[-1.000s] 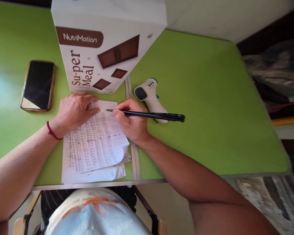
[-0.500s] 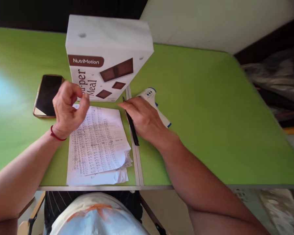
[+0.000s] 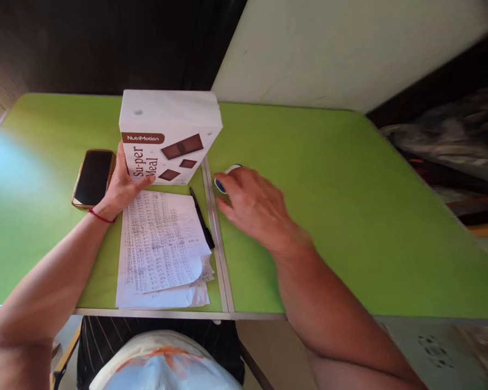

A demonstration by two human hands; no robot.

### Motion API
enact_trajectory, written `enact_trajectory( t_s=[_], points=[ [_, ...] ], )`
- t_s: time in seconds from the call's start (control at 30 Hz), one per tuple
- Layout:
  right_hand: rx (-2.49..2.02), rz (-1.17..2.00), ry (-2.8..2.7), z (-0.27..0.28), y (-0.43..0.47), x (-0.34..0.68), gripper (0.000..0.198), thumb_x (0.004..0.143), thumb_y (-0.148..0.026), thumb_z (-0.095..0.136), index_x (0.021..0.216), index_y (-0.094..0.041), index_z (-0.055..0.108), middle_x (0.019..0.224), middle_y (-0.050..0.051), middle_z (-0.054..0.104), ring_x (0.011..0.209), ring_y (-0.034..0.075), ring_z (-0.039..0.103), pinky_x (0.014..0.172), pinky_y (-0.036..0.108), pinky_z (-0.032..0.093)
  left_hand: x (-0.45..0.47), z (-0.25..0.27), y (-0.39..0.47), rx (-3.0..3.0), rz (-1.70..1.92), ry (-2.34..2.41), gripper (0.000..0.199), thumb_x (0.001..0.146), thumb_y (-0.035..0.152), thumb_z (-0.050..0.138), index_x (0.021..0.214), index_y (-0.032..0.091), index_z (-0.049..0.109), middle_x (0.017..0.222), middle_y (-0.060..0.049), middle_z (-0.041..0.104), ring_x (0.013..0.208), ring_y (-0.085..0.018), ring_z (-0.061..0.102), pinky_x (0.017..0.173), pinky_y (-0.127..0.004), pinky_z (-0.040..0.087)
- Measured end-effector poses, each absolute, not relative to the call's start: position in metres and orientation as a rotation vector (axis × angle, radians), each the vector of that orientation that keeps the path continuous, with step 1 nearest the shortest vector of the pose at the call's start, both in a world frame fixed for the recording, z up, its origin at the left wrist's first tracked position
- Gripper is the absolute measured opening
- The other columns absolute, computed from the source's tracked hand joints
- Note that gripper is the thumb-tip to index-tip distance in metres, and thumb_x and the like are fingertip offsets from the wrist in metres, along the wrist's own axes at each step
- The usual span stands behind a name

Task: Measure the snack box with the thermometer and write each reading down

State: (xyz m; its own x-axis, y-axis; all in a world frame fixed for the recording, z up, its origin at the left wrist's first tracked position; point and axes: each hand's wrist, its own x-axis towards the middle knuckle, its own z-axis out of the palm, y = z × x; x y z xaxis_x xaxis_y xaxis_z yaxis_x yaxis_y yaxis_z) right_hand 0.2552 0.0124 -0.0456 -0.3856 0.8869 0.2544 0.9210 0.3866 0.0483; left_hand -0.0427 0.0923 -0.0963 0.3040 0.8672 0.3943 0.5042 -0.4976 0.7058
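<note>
My left hand is at the lower left corner of an upright white NutriMotion box. Its thumb presses on the printed front, and its fingers run up the left side. My right hand curls over a white infrared thermometer with blue trim; only the head end shows, and the rest is hidden under the palm. Between the hands, a black pen lies beside the right edge of handwritten papers. These sheets are stacked flat in front of the box.
A smartphone in a brown-edged case lies left of the box. Everything stands on a green folding table with a metal seam down its middle. A pale wall rises behind, and plastic-wrapped items are at the right.
My right hand has let go of the pen, now on the table, and has taken hold of the thermometer. My left hand, raised before, is now on the box. The view has tilted upward.
</note>
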Motion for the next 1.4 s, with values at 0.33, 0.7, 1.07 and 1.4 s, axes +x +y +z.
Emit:
enact_trajectory(
  t_s=[0.33, 0.7, 1.07, 1.4],
  points=[
    [-2.529, 0.555, -2.299, -0.013, 0.036, 0.271, 0.025, 0.1, -0.039, 0.064, 0.096, -0.015, 0.07, 0.092, 0.01, 0.072, 0.075, 0.021, 0.066, 0.064, 0.031, 0.046, -0.048, -0.107, 0.098, 1.883, 1.418, 1.263, 0.065, 0.078, 0.048, 0.092, 0.131, 0.025, 0.063, 0.126, -0.01, 0.07, 0.119, -0.034, 0.066, 0.105, -0.053, 0.058],
    [-1.895, 0.487, -1.555, -0.042, 0.041, 0.263, 0.03, 0.077, -0.041, 0.071, 0.098, -0.02, 0.07, 0.089, 0.008, 0.072, 0.078, 0.024, 0.065, 0.066, 0.035, 0.048, -0.035, -0.092, 0.077, 1.88, 1.334, 1.327, 0.052, 0.092, 0.063, 0.074, 0.125, 0.024, 0.068, 0.107, -0.008, 0.074, 0.097, -0.027, 0.068, 0.084, -0.043, 0.06],
    [-0.836, 1.293, -1.054, -0.045, 0.018, 0.185, 0.048, 0.063, -0.059, 0.09, 0.082, -0.021, 0.068, 0.069, -0.001, 0.057, 0.06, 0.013, 0.048, 0.054, 0.029, 0.037, -0.033, -0.082, 0.075, 1.924, 1.379, 1.107, 0.055, 0.097, 0.07, 0.065, 0.124, 0.021, 0.067, 0.118, -0.01, 0.076, 0.103, -0.027, 0.072, 0.094, -0.045, 0.06],
    [-0.848, 1.309, -1.043, -0.042, 0.04, 0.169, 0.05, 0.066, -0.061, 0.087, 0.089, -0.022, 0.065, 0.069, -0.003, 0.051, 0.062, 0.012, 0.043, 0.056, 0.03, 0.035, -0.04, -0.092, 0.078, 1.992, 1.327, 1.35, 0.047, 0.097, 0.064, 0.066, 0.12, 0.023, 0.07, 0.106, -0.01, 0.074, 0.096, -0.028, 0.068, 0.086, -0.047, 0.06]
  ],
)
